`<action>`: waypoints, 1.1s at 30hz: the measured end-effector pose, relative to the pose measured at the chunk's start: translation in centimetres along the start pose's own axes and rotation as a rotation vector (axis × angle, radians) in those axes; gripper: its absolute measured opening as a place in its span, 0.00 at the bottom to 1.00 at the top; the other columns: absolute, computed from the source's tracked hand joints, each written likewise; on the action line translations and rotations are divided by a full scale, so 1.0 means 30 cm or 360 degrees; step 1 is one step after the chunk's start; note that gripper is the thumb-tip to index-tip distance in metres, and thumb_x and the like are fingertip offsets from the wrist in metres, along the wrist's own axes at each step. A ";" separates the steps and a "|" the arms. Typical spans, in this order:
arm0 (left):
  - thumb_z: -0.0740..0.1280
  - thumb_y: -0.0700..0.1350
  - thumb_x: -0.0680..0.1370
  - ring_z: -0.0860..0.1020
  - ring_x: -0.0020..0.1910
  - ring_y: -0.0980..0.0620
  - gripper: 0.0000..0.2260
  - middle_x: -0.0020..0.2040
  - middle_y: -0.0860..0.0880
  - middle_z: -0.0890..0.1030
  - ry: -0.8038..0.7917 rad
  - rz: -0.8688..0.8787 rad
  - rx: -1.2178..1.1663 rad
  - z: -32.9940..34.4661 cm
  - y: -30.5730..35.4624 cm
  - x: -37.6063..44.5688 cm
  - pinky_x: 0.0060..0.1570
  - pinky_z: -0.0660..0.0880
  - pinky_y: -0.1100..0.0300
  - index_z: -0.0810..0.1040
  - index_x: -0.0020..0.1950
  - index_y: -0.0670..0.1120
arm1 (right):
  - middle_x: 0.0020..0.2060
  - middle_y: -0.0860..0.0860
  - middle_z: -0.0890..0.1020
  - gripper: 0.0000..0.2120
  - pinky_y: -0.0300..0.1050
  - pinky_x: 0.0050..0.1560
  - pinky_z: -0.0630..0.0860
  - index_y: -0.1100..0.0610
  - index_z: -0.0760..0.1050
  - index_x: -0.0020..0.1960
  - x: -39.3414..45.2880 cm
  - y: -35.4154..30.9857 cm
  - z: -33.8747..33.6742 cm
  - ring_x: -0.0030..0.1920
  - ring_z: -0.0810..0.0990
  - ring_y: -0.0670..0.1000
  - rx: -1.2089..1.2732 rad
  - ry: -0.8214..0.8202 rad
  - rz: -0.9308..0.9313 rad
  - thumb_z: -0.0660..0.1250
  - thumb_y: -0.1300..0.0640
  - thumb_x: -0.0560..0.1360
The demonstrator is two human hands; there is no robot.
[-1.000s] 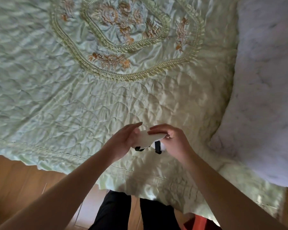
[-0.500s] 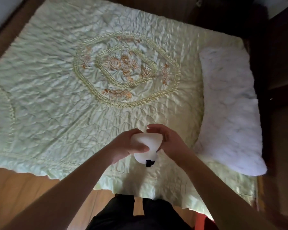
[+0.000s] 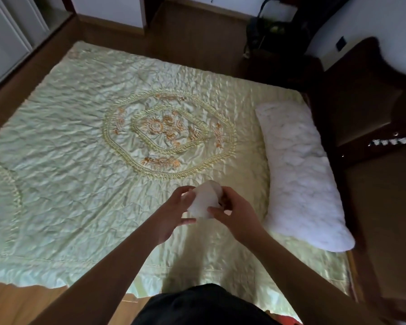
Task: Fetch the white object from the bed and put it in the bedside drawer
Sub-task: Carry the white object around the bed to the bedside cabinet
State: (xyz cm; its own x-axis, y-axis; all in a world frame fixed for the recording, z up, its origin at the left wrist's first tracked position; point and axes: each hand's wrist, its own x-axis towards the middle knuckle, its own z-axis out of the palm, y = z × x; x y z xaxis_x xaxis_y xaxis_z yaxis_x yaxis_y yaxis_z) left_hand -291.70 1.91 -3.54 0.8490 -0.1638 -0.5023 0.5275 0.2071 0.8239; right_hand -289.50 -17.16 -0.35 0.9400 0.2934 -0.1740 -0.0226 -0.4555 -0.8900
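White object (image 3: 204,200) between both hands' fingers (image 3: 215,210)

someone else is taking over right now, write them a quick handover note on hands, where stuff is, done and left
Left hand: gripping the white object from its left side.
Right hand: gripping the same object from its right.
The object is lifted off the bed, held over the quilt's near edge, left of the white pillow.
Done: pickup from the bed.
Left: carry it to the bedside drawer, open it, put it in. No drawer is clearly identifiable; dark furniture stands to the right.
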 end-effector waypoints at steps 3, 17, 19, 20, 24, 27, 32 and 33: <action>0.60 0.69 0.72 0.82 0.54 0.44 0.28 0.57 0.43 0.81 0.0005 -0.0219 -0.0183 -0.004 0.019 -0.011 0.53 0.80 0.45 0.75 0.64 0.52 | 0.49 0.46 0.81 0.20 0.40 0.50 0.72 0.50 0.79 0.56 -0.007 0.008 -0.016 0.49 0.77 0.45 -0.0524 0.0169 -0.0617 0.73 0.67 0.67; 0.69 0.44 0.77 0.83 0.53 0.47 0.19 0.58 0.44 0.82 0.0100 -0.0115 -0.0312 0.058 0.009 -0.009 0.42 0.80 0.54 0.72 0.67 0.51 | 0.72 0.53 0.69 0.30 0.48 0.72 0.64 0.59 0.68 0.72 -0.142 0.078 0.021 0.73 0.64 0.50 -0.0709 0.0187 -0.0845 0.67 0.67 0.70; 0.69 0.43 0.77 0.83 0.52 0.45 0.21 0.58 0.43 0.81 0.0109 -0.0063 -0.0112 0.079 -0.003 -0.002 0.45 0.80 0.52 0.69 0.69 0.53 | 0.72 0.48 0.67 0.30 0.41 0.70 0.64 0.55 0.64 0.74 -0.163 0.082 0.008 0.72 0.64 0.45 -0.0380 0.0404 -0.0490 0.68 0.53 0.74; 0.70 0.43 0.77 0.82 0.53 0.45 0.23 0.58 0.43 0.81 0.0089 -0.0034 -0.0034 0.094 -0.009 -0.001 0.49 0.80 0.49 0.68 0.69 0.54 | 0.71 0.45 0.66 0.33 0.36 0.68 0.64 0.52 0.61 0.75 -0.171 0.078 0.000 0.71 0.65 0.42 -0.0156 0.0465 -0.0212 0.69 0.45 0.74; 0.70 0.45 0.77 0.80 0.56 0.48 0.20 0.60 0.46 0.80 0.0018 0.0063 0.0345 0.169 -0.026 0.000 0.57 0.78 0.44 0.70 0.67 0.51 | 0.61 0.48 0.80 0.28 0.47 0.62 0.74 0.48 0.72 0.67 -0.164 0.122 -0.045 0.61 0.78 0.48 0.0810 0.0113 0.0489 0.73 0.42 0.70; 0.70 0.46 0.77 0.80 0.56 0.51 0.16 0.59 0.48 0.80 -0.0042 0.0101 0.0491 0.249 -0.034 -0.007 0.56 0.78 0.49 0.72 0.64 0.50 | 0.56 0.52 0.83 0.18 0.51 0.61 0.76 0.49 0.79 0.60 -0.197 0.159 -0.072 0.59 0.80 0.53 0.1134 -0.0002 0.0456 0.74 0.50 0.71; 0.74 0.47 0.73 0.77 0.51 0.58 0.12 0.52 0.52 0.79 0.0196 0.0352 0.0913 0.329 -0.061 -0.027 0.46 0.72 0.65 0.76 0.54 0.52 | 0.48 0.47 0.85 0.13 0.39 0.47 0.77 0.44 0.81 0.55 -0.268 0.195 -0.131 0.50 0.83 0.47 0.0694 0.0230 0.0200 0.74 0.54 0.71; 0.75 0.47 0.72 0.76 0.50 0.60 0.12 0.52 0.52 0.78 0.0243 0.0409 0.0997 0.337 -0.067 -0.033 0.45 0.71 0.66 0.77 0.53 0.52 | 0.47 0.45 0.85 0.13 0.37 0.46 0.76 0.44 0.81 0.54 -0.279 0.204 -0.147 0.48 0.83 0.45 0.0546 0.0247 0.0104 0.73 0.56 0.71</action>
State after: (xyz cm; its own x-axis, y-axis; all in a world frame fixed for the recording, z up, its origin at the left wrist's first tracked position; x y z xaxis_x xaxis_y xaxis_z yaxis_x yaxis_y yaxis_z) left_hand -293.92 -8.08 -2.06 0.9637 -0.0371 -0.2645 0.2309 -0.3820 0.8949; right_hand -296.00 -26.12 -2.48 0.9726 0.1304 -0.1926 -0.1721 -0.1534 -0.9731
